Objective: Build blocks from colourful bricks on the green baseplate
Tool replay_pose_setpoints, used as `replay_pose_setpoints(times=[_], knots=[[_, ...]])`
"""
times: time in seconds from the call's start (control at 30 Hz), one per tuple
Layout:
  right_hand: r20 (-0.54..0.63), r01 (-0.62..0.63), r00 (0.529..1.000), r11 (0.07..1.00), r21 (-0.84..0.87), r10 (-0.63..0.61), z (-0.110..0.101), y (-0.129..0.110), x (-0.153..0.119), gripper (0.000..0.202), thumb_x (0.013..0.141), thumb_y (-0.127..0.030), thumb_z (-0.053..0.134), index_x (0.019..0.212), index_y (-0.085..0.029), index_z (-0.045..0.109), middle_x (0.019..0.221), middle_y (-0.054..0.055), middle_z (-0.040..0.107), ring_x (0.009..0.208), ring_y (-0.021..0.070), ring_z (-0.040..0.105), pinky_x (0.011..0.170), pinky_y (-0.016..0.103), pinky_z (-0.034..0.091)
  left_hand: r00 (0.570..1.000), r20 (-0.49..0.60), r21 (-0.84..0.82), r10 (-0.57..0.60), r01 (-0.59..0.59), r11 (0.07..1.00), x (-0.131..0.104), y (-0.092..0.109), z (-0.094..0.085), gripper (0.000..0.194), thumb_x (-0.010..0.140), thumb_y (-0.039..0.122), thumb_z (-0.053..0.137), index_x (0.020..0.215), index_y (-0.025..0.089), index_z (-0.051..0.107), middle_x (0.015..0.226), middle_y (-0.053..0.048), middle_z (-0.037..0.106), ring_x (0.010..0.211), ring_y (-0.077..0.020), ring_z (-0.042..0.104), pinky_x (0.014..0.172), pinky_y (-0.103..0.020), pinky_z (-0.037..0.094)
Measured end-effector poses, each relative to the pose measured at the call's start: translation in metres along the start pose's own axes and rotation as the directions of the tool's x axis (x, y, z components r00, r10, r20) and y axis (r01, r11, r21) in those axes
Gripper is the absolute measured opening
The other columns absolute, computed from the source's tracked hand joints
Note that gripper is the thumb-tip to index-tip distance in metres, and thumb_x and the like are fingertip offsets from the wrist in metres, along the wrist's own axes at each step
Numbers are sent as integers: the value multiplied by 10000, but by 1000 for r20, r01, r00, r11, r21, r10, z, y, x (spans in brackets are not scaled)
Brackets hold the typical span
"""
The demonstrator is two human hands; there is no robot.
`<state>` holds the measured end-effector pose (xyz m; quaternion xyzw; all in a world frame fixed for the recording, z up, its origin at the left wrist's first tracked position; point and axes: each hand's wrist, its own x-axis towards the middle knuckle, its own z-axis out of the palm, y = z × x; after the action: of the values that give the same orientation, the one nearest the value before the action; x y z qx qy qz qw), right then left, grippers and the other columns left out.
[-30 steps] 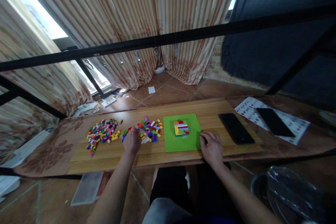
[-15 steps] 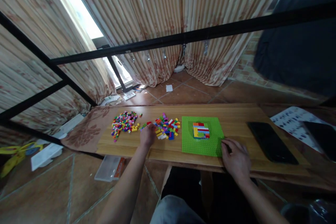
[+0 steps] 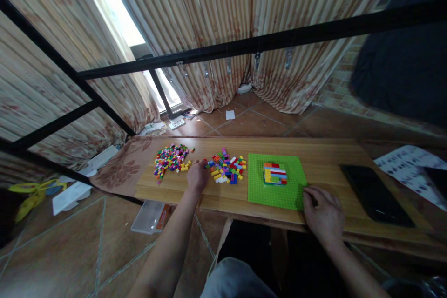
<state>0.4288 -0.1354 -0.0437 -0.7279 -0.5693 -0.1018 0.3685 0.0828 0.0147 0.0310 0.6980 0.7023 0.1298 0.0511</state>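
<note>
My left hand (image 3: 197, 176) is at the left edge of a loose pile of mixed toy building bricks (image 3: 223, 170), its fingers drawn together. A small red and blue bit shows by the fingertips; whether it is held cannot be made out. On a green studded baseplate (image 3: 256, 191) sits a low block of bricks (image 3: 275, 174) in red, white, yellow, orange and light blue. My right hand (image 3: 324, 213) rests at the baseplate's near right corner, with curled fingers closed on its edge. Left of my left hand lies a heap of smaller bricks (image 3: 171, 158).
A black tablet-like slab (image 3: 377, 194) lies right of the baseplate on the wooden board (image 3: 324, 153). Beyond it is a printed sheet (image 3: 407, 167). A clear plastic box (image 3: 149, 216) is below the board's front edge. A black metal bar (image 3: 223, 52) crosses behind.
The view has shifted, so the scene sits slightly farther right. My left hand now covers the red and green bricks that showed beside it. My right hand stays at the baseplate's corner.
</note>
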Motion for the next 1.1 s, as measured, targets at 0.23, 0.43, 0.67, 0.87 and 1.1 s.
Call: replay_pose_setpoints(times=[0.23,0.43,0.67,0.87,1.1], knots=[[-4,9,1000,1000,-3,-9,1,2,0,296,861,-385,455,923,-190,669,982,88,669,911,239,583,839,384,441,1000,-7,-3,-19,19,1000,0,-5,-10,297,772,162,521,1026,237,654,1005,-62,636,917,-195,618,761,-262,452],[-13,8,1000,1000,-3,-8,2,2,0,278,858,-368,458,920,-194,666,980,86,664,906,235,576,842,386,436,999,36,98,0,-3,995,1,-9,-10,306,777,210,539,1055,260,657,1040,-68,616,940,-211,609,749,-272,462],[3,-12,1000,1000,-11,12,0,-2,0,274,860,-359,461,935,-196,667,979,86,663,910,240,568,836,386,437,995,50,129,88,-94,987,9,-10,-5,311,809,202,493,1057,272,668,1051,-72,621,956,-224,602,750,-283,456],[1,-39,999,999,1,39,-3,-9,2,252,862,-336,465,935,-207,668,1006,76,665,913,236,562,841,382,436,991,71,150,112,-122,981,8,-9,-14,262,828,229,491,1019,235,670,1016,-95,629,943,-232,600,751,-290,450],[23,-63,998,998,10,63,-6,-14,3,243,873,-322,462,927,-203,666,1014,74,662,929,228,554,841,366,437,992,-67,-290,111,-126,949,-16,26,-9,157,817,254,536,929,198,632,904,-57,668,825,-178,619,736,-270,455]])
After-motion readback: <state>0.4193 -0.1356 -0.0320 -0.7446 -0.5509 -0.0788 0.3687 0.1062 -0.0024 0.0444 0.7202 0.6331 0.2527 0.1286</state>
